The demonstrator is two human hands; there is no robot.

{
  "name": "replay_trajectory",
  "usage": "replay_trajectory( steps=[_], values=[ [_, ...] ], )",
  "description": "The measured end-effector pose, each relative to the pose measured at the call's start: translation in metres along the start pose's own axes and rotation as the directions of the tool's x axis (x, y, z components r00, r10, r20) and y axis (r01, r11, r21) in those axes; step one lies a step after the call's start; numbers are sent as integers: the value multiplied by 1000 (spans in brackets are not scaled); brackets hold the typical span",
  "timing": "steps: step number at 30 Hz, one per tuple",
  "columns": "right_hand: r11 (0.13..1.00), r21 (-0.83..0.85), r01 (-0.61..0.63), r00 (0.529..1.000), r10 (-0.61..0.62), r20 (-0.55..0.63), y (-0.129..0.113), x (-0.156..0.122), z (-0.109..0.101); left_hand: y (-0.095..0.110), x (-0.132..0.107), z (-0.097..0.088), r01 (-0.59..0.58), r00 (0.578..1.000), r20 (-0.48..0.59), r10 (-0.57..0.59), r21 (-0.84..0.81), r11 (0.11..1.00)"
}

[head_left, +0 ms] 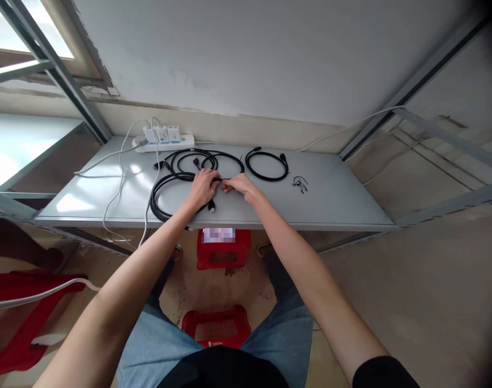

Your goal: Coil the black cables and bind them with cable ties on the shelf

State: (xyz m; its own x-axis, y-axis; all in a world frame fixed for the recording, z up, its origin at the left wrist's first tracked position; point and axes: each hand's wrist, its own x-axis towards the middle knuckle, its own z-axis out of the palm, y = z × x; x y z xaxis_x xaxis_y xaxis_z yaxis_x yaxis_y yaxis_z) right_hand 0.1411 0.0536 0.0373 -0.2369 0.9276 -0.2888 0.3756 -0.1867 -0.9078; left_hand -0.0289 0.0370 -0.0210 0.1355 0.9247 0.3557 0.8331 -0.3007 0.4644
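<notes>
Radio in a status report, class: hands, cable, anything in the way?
Left hand gripping coiled black cable. Right hand beside left fingertips, exact hold unclear. Cable mostly on grey table. White cord beside coil, possible snag.

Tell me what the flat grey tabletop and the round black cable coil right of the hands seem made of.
Flat grey tabletop: possibly painted metal, semi-gloss; it throws back bright glare. Round black cable coil: probably rubber or plastic sheathing, satin; it curves smoothly.
</notes>
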Motion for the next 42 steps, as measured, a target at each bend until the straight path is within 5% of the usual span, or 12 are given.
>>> replay_trajectory(
  steps=[6,10,12,15,17,19,26,28,42],
  values=[
    [997,-70,38,999,-39,-3,6,8,-5,0,0,-2,0,1000,-9,-1,-23,1000],
    [950,-287,125,991,-107,78,10,17,-16,-1,1,-1,10,1000,-1,-10,-5,1000],
    [861,-481,164,986,-137,91,12,19,-20,0,1,-1,4,1000,1,-4,11,1000],
    [619,-757,208,964,-262,51,17,12,-14,-1,1,0,-5,1000,-6,5,18,1000],
    [465,-856,223,928,-370,41,24,4,-4,-1,1,1,-5,1000,-11,5,12,1000],
    [404,-892,205,916,-399,29,32,-4,4,-2,1,1,2,1000,-4,-2,9,1000],
    [793,-589,160,910,-349,-223,50,0,-3,-4,2,2,-6,1000,-13,6,-11,1000],
    [847,-496,191,908,-345,-239,54,5,-6,-5,2,2,-2,1000,-14,1,-15,1000],
    [845,-445,296,895,-408,-179,63,15,-6,-5,2,2,-6,1000,-5,6,1,1000]
  ],
)
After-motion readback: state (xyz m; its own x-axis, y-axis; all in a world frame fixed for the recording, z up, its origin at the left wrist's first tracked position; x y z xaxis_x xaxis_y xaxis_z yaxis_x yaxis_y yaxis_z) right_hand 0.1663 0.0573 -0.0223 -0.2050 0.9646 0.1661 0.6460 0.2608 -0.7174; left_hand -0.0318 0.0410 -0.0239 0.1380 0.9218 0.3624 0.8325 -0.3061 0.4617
